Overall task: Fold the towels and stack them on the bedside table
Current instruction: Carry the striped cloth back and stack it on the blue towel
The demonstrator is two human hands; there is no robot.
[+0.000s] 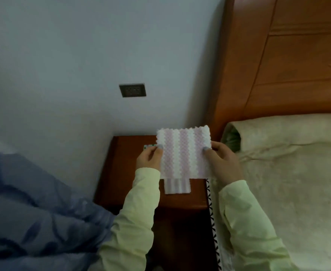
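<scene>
- Hands, head view: left hand [150, 159] pinches the left edge of a striped towel [184, 151], thumb on the near face and fingers curled behind it.
- Right hand [222, 164] grips the opposite edge the same way, thumb on top. Both hands grasp cloth; neither is free.
- Striped towel is held spread between the two hands, roughly square and flat towards the camera. Its pink and white stripes run away from the person.
- It hangs over the bedside table [127, 173], towards the back half. Cannot tell whether any of it touches the wood.
- Folded towel [177, 186] already lies on the table near the front edge, with its long side running left to right.
- Key relation: the folded towel sits just below the lower edge of the held one, on the person's side of it and between the two sleeves.
- It lies somewhat closer to the left sleeve than to the right one.
- Judgement: the held towel is much wider than the folded one, so it needs more folding before it can be stacked.
- Judgement: stacking then means bringing it towards the body and slightly left.
- Small green and white item [148, 146] shows on the table just beyond the left hand, mostly hidden. Cannot identify it.
- Pillow [277, 137] lies on the bed to the right, and a blue quilt [33, 208] lies to the left.
</scene>
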